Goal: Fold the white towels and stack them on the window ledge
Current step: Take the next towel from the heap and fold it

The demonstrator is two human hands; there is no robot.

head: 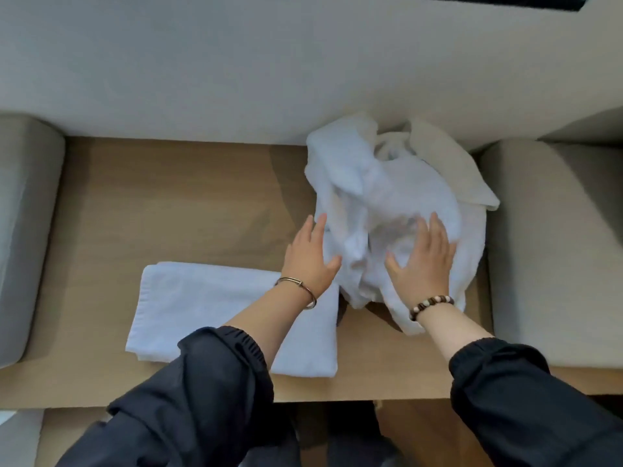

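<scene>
A crumpled heap of white towels (pixel 381 183) lies on the right part of the wooden ledge (pixel 175 203), against the back wall. My left hand (pixel 310 256), fingers straight, touches the heap's left side. My right hand (pixel 423 257) rests flat on the front of the heap with fingers spread. A folded white towel (pixel 209 308) lies flat at the front left of the ledge, partly under my left forearm.
Grey cushions stand at both ends of the ledge, one on the left (pixel 23 230) and one on the right (pixel 553 247). A pale wall (pixel 269 62) rises behind. Bare wood shows left of the heap.
</scene>
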